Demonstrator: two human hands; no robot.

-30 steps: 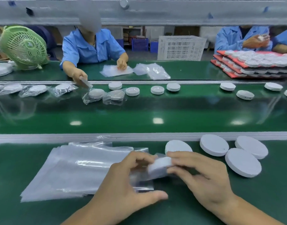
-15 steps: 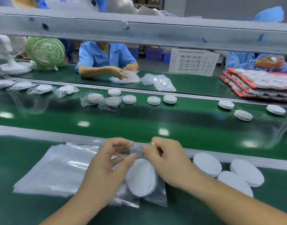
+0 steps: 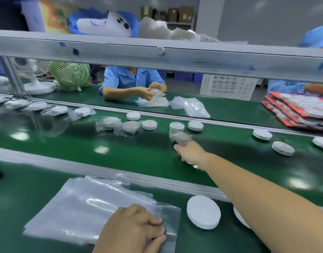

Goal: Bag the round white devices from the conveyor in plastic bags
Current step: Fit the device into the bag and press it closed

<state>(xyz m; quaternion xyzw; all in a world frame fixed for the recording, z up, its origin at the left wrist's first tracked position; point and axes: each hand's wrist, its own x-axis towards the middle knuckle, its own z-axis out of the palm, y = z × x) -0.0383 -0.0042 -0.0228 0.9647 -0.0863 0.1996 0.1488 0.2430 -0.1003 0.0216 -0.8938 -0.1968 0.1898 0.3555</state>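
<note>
Conveyor belt [image 3: 138, 148] carries loose round white devices [image 3: 195, 125] and several already bagged devices [image 3: 109, 123] along its far edge. The right hand [image 3: 189, 152] is stretched out over the belt, at a blurred bagged device [image 3: 179, 137] just past its fingertips; grip or release cannot be told. The left hand [image 3: 135, 229] lies on the stack of plastic bags [image 3: 80, 203] on the near tabletop [image 3: 20, 189], fingers curled and pinching the top bag at its right corner. An unbagged device [image 3: 203, 212] lies just right of the stack.
</note>
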